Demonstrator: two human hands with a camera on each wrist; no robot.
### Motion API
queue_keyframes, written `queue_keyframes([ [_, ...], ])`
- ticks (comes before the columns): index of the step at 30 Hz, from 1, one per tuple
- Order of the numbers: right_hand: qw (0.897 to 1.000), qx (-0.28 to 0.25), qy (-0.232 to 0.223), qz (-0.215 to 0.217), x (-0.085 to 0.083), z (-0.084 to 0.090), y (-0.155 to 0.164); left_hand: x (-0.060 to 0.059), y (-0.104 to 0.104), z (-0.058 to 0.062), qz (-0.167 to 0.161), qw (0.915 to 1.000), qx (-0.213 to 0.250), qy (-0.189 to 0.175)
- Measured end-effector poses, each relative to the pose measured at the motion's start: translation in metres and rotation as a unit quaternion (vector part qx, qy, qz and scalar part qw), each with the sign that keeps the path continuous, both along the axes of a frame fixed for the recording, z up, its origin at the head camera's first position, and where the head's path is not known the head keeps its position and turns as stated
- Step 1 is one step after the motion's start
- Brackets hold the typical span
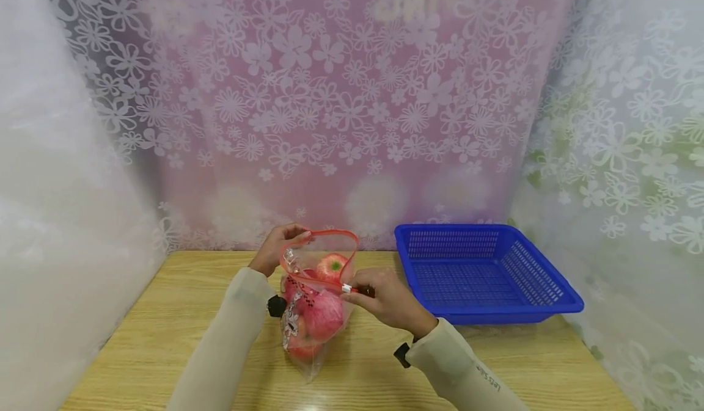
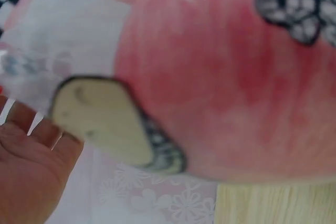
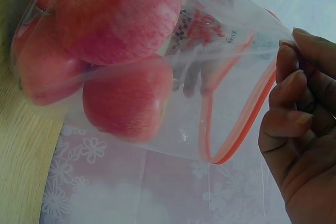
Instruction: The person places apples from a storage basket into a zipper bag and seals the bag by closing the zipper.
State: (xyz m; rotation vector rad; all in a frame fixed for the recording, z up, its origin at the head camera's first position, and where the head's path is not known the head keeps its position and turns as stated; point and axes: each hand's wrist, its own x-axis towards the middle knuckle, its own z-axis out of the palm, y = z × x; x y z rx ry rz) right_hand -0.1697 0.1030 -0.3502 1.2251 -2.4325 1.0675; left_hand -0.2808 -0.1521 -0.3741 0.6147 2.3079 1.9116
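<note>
Cream long sleeves (image 1: 231,331), a black wrist strap (image 1: 277,306) on each.

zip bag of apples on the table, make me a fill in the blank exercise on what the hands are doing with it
1. The clear zip bag holds red ____.
2. The right hand pinches the bag's white ____ at the near end of the red seal.
3. The left hand holds the bag's far rim, so its mouth stands ____.
4. Right of the bag sits a ____ plastic basket on the wooden table.

Missing words: apples; slider; open; blue
</note>
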Motion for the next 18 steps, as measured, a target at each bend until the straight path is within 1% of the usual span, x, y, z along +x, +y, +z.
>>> queue_keyframes([
  [6,1.000,-0.017,-0.004,-0.006,0.000,-0.002,0.002,-0.004,0.000,-0.007,0.021,0.9988,0.044,0.009],
  [9,1.000,-0.027,-0.004,-0.010,-0.002,-0.003,0.004,-0.004,0.001,-0.009,0.033,0.9968,0.070,0.021],
  [11,0.999,-0.034,-0.001,-0.014,-0.002,-0.003,0.006,-0.003,0.001,-0.009,0.048,0.9950,0.084,0.026],
  [12,0.999,-0.037,0.002,-0.018,-0.003,-0.003,0.007,-0.002,0.002,-0.009,0.058,0.9942,0.088,0.025],
  [18,0.997,-0.059,0.012,-0.052,-0.009,-0.001,0.021,0.002,0.002,-0.004,0.115,0.9901,0.077,0.025],
])
